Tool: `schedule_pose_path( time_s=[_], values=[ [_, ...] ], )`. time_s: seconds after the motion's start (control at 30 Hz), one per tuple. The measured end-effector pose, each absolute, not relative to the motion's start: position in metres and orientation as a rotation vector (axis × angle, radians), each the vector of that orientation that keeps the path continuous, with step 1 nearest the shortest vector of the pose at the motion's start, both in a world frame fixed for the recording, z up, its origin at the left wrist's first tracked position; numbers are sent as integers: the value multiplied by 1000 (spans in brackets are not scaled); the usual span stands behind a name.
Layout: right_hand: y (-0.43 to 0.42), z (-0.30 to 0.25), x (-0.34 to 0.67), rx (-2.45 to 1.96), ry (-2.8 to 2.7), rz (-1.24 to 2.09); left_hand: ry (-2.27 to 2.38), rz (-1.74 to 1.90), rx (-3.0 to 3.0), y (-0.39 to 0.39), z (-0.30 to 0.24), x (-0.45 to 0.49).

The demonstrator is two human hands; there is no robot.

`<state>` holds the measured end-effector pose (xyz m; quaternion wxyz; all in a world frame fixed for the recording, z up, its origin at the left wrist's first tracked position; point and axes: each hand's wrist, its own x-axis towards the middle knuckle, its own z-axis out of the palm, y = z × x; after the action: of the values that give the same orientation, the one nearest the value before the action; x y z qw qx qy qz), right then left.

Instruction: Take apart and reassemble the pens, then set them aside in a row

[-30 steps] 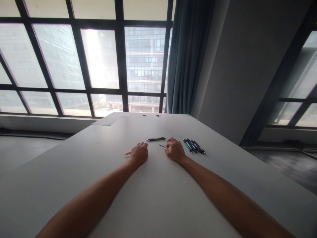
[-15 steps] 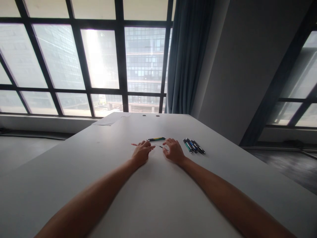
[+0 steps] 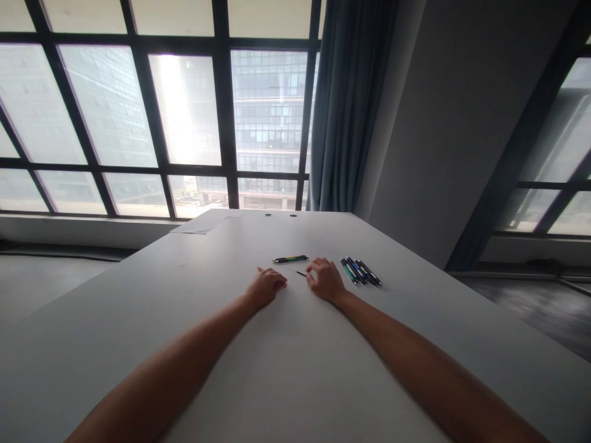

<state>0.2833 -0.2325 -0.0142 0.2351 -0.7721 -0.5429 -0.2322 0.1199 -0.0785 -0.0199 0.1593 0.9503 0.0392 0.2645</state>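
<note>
My right hand [image 3: 325, 280] rests on the white table [image 3: 277, 369], thumb and fingers curled together at the end of a thin, dark-tipped stick like a pen refill [image 3: 301, 273]. Its pale end points left, towards my other hand. To the left, apart from it, my left hand [image 3: 266, 287] lies low with its fingers bent inward; whatever they hold, if anything, is hidden. Just beyond both hands is a dark pen with yellow and green on it [image 3: 290, 259]. Right of my right hand lies a group of several pens [image 3: 361, 271], dark, blue and green, side by side.
White paper sheets [image 3: 196, 226] lie at the table's far left. Two dark round spots [image 3: 293, 216] mark the far edge. Beyond stand a large framed window [image 3: 270, 111], a blue curtain [image 3: 339, 111] and a grey pillar [image 3: 443, 123].
My left hand's fingers have curled in, and the reddish tip jutting out on its left has mostly gone from sight. My right hand has closed its fingers at the refill.
</note>
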Motion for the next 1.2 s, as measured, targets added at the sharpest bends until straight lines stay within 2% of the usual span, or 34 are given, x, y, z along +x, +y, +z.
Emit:
schedule_pose_path(
  time_s=[0.17,0.3,0.47,0.57,0.67,0.8,0.97,1.1,1.2],
  values=[
    [-238,-15,306,-2049,-1362,-638,206,822,2670,-79,-23,118],
    [-247,-19,341,-1988,-997,-624,553,1052,2389,-68,-22,115],
    [-247,-25,350,-1942,-875,-578,779,1067,2128,-48,-21,114],
    [-244,-23,336,-1957,-980,-568,752,1065,2181,-50,-19,113],
    [-242,-20,319,-1977,-1257,-551,530,1056,2454,-62,-17,112],
    [-237,-20,298,-2039,-1483,-494,217,849,2826,-75,-17,111],
    [-232,-18,287,-2158,-1467,-409,259,679,2879,-76,-16,113],
    [-232,-15,285,-2183,-1492,-319,295,706,2837,-76,-16,113],
    [-232,-14,283,-2179,-1467,-381,422,772,2786,-77,-17,112]
  ],
)
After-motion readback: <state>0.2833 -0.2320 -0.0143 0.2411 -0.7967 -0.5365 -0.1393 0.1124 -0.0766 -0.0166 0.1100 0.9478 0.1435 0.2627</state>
